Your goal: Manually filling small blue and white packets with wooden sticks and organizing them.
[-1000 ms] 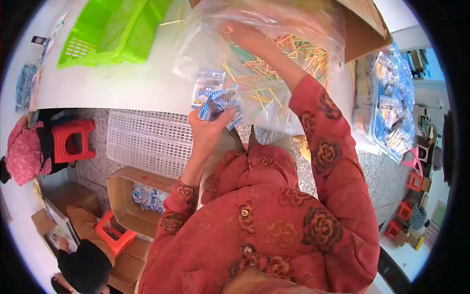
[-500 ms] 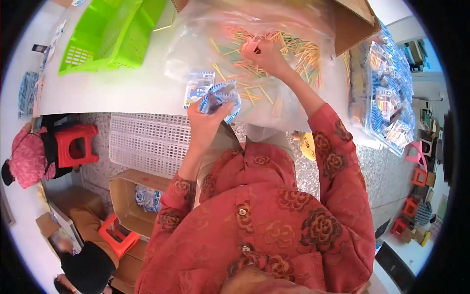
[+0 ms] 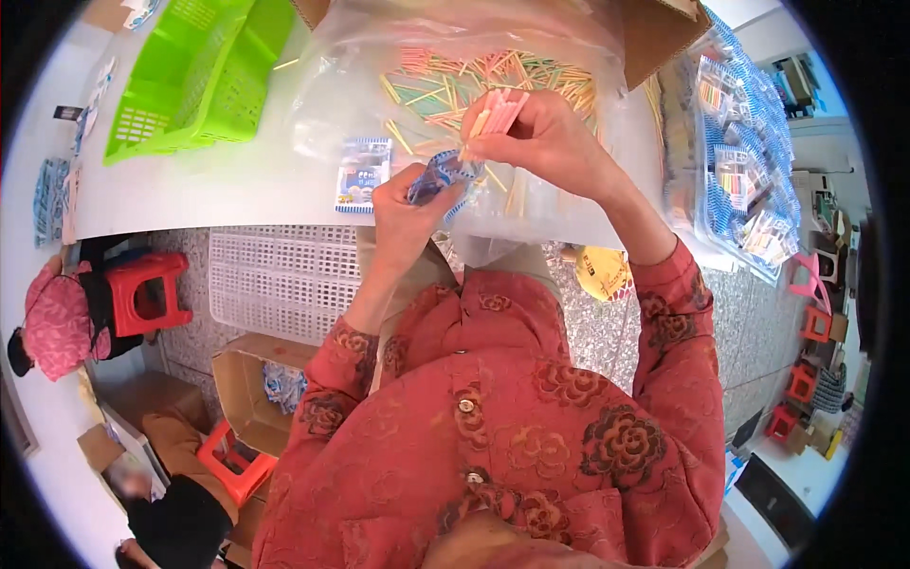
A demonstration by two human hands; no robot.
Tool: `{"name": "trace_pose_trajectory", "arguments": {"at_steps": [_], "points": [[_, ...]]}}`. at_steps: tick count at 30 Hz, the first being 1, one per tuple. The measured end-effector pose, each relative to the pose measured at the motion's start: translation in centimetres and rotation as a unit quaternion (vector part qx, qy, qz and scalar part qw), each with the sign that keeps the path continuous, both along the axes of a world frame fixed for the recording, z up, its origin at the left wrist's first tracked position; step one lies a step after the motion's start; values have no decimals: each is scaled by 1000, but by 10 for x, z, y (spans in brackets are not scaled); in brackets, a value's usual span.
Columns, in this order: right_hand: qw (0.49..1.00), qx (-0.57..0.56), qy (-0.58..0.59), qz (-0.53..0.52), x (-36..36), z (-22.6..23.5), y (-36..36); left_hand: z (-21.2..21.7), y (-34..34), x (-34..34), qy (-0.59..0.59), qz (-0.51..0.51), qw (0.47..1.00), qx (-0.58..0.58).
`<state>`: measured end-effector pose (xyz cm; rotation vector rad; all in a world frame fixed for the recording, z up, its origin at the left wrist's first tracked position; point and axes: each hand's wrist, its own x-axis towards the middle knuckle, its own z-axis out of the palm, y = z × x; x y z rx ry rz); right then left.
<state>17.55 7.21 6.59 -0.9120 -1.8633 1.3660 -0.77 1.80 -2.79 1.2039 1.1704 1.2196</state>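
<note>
My left hand [image 3: 403, 213] grips a small blue-and-white pouch [image 3: 442, 176] by its side, its mouth spread wide. Just above that mouth, my right hand [image 3: 540, 137] pinches a bundle of pink and yellow sticks [image 3: 498, 114], their lower ends close to the pouch's rim. Whether they touch it I cannot tell. Beyond my hands, many loose coloured sticks [image 3: 445, 71] lie on a clear plastic sheet [image 3: 322, 104]. Flat on the table, left of the held pouch, is another blue-and-white pouch [image 3: 364, 175].
A green basket [image 3: 204, 81] stands at the far left of the white table [image 3: 133, 194]. On the right, a clear bin holds several filled pouches [image 3: 735, 175]. A cardboard box [image 3: 664, 38] overhangs the far side. Two other people [image 3: 180, 522] [image 3: 66, 322] are at the left.
My right hand has come from the stick pile toward me and left, bringing a bundle of sticks over the pouch in my left hand. The view has shifted slightly.
</note>
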Motion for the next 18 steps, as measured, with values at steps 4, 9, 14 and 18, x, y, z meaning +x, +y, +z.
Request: {"name": "trace_pose_trajectory", "arguments": {"at_steps": [4, 9, 14, 18], "points": [[999, 7, -53, -5, -3, 1, -3, -3, 2, 3, 39, 10, 999, 37], [997, 27, -73, 3, -7, 7, -8, -1, 4, 3, 85, 7, 996, 37], [997, 18, -81, 0, -7, 9, -9, 3, 5, 2, 68, 6, 997, 42], [996, 19, -89, -15, -8, 4, -8, 6, 2, 0, 46, -5, 999, 15]]}}
